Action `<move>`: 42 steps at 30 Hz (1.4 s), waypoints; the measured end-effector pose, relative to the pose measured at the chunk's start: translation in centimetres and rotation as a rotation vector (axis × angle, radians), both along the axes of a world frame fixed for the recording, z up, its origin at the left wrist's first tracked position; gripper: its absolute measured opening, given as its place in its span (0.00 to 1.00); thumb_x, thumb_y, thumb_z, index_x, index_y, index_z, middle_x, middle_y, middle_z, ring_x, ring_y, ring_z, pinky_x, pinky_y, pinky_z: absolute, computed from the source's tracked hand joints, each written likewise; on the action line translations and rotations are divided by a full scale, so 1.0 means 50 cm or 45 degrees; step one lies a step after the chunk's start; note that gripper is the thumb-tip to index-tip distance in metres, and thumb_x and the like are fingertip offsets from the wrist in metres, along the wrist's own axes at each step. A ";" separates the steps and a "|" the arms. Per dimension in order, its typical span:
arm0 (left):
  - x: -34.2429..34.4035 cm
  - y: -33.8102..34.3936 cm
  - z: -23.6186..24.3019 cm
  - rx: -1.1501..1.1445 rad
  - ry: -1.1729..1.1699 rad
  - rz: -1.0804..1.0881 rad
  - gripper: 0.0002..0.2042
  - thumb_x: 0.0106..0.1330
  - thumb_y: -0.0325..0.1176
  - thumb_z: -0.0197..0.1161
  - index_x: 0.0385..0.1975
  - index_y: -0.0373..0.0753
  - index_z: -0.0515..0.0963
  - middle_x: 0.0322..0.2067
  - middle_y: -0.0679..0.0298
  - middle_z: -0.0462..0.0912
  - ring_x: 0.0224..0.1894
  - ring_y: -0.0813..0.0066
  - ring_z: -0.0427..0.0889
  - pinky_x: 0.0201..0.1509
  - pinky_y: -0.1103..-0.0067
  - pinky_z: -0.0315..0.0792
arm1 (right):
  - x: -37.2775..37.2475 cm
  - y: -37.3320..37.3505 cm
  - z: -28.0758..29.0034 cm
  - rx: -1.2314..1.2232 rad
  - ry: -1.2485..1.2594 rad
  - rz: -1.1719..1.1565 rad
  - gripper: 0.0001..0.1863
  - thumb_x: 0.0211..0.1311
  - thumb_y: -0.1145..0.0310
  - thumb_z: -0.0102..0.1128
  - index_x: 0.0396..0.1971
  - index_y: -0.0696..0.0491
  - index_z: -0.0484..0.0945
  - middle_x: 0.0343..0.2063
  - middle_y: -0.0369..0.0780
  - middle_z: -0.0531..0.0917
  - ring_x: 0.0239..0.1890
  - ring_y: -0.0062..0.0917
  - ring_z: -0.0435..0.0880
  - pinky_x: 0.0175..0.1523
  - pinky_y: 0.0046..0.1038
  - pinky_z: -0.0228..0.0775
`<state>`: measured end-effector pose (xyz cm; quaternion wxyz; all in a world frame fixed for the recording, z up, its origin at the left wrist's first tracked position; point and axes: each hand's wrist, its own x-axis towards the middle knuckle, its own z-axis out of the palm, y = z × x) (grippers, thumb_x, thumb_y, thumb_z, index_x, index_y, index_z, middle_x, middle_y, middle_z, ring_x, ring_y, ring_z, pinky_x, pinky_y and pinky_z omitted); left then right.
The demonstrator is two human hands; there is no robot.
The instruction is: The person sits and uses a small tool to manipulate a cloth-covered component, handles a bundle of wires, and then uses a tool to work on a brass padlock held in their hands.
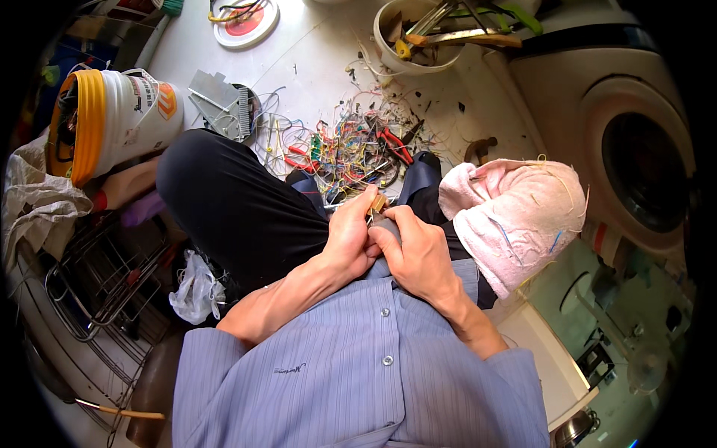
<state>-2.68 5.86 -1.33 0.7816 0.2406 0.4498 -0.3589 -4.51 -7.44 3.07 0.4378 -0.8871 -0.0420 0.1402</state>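
Note:
Close together in front of my lap, both hands are closed around small things. My left hand pinches a small brass-coloured block near its fingertips. Against it, my right hand grips a dark grey object, mostly hidden by the fingers; its kind cannot be made out. On the floor beyond my hands lies a tangled heap of coloured wires. Red-handled pliers rest on the right part of the heap, and another red-handled tool lies at its left.
A white bucket with a yellow rim lies on its side at left, near metal parts. A tool-filled bucket stands at the back. A hammer lies right of the wires. A pink towel covers my right knee, beside a front-loading washing machine.

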 end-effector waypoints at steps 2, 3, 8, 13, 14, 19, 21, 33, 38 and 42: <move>0.001 -0.002 0.002 0.029 0.013 -0.021 0.14 0.75 0.47 0.53 0.34 0.44 0.76 0.22 0.71 0.74 0.12 0.82 0.59 0.13 0.80 0.47 | -0.003 -0.002 -0.007 0.005 0.017 -0.003 0.15 0.62 0.66 0.65 0.41 0.59 0.74 0.27 0.50 0.84 0.28 0.48 0.84 0.30 0.42 0.75; -0.003 -0.003 -0.001 0.017 -0.032 -0.013 0.14 0.75 0.47 0.53 0.34 0.43 0.76 0.22 0.71 0.74 0.12 0.82 0.59 0.13 0.80 0.47 | -0.004 -0.002 -0.010 -0.001 0.014 0.000 0.15 0.62 0.66 0.65 0.41 0.59 0.74 0.27 0.50 0.84 0.27 0.48 0.84 0.30 0.42 0.74; -0.009 0.001 -0.019 0.016 -0.054 -0.048 0.13 0.76 0.45 0.51 0.34 0.44 0.74 0.22 0.71 0.74 0.12 0.83 0.60 0.12 0.80 0.47 | -0.020 -0.002 -0.033 -0.059 0.025 0.033 0.15 0.63 0.65 0.65 0.41 0.59 0.74 0.27 0.50 0.84 0.27 0.47 0.84 0.29 0.42 0.74; -0.017 0.012 -0.020 0.018 -0.073 -0.128 0.12 0.77 0.43 0.50 0.33 0.44 0.73 0.23 0.72 0.74 0.13 0.84 0.62 0.11 0.83 0.50 | -0.033 0.005 -0.035 -0.021 0.069 -0.014 0.15 0.62 0.65 0.66 0.41 0.59 0.73 0.25 0.49 0.83 0.26 0.47 0.84 0.30 0.42 0.73; -0.021 0.017 -0.024 0.010 -0.086 -0.149 0.12 0.77 0.42 0.50 0.33 0.44 0.73 0.23 0.72 0.74 0.13 0.84 0.62 0.11 0.83 0.50 | -0.036 0.004 -0.038 -0.009 0.069 -0.020 0.15 0.62 0.65 0.66 0.41 0.59 0.73 0.24 0.49 0.82 0.26 0.46 0.83 0.29 0.42 0.73; -0.025 0.037 -0.023 0.032 -0.079 -0.256 0.11 0.77 0.41 0.49 0.33 0.44 0.72 0.25 0.72 0.75 0.12 0.86 0.62 0.11 0.86 0.52 | -0.039 0.005 -0.028 0.001 0.151 0.013 0.13 0.62 0.68 0.66 0.40 0.59 0.75 0.28 0.49 0.83 0.30 0.46 0.85 0.34 0.39 0.76; -0.024 0.049 -0.018 0.001 -0.056 -0.284 0.11 0.77 0.41 0.50 0.33 0.44 0.72 0.24 0.71 0.74 0.12 0.86 0.61 0.10 0.86 0.51 | -0.039 0.004 -0.029 0.015 0.153 0.034 0.13 0.61 0.68 0.66 0.40 0.59 0.75 0.28 0.49 0.84 0.30 0.46 0.85 0.34 0.38 0.76; -0.029 0.076 -0.017 -0.100 0.044 -0.347 0.14 0.76 0.44 0.51 0.30 0.44 0.71 0.14 0.73 0.62 0.11 0.85 0.52 0.12 0.83 0.47 | -0.028 -0.005 -0.054 -0.063 0.061 -0.054 0.14 0.61 0.64 0.67 0.38 0.58 0.76 0.24 0.48 0.82 0.27 0.44 0.84 0.30 0.39 0.74; -0.035 0.103 -0.023 -0.170 0.061 -0.260 0.16 0.76 0.47 0.50 0.29 0.43 0.71 0.13 0.76 0.54 0.11 0.85 0.49 0.13 0.83 0.47 | -0.020 -0.013 -0.062 -0.011 0.071 -0.118 0.12 0.63 0.66 0.64 0.39 0.59 0.75 0.28 0.50 0.84 0.28 0.47 0.84 0.31 0.40 0.75; -0.030 0.093 -0.015 -0.142 0.178 -0.211 0.16 0.77 0.47 0.49 0.32 0.42 0.72 0.13 0.76 0.54 0.12 0.85 0.48 0.13 0.84 0.47 | -0.022 -0.002 -0.045 0.018 0.016 0.107 0.14 0.60 0.69 0.68 0.41 0.59 0.77 0.28 0.47 0.84 0.28 0.41 0.85 0.33 0.33 0.76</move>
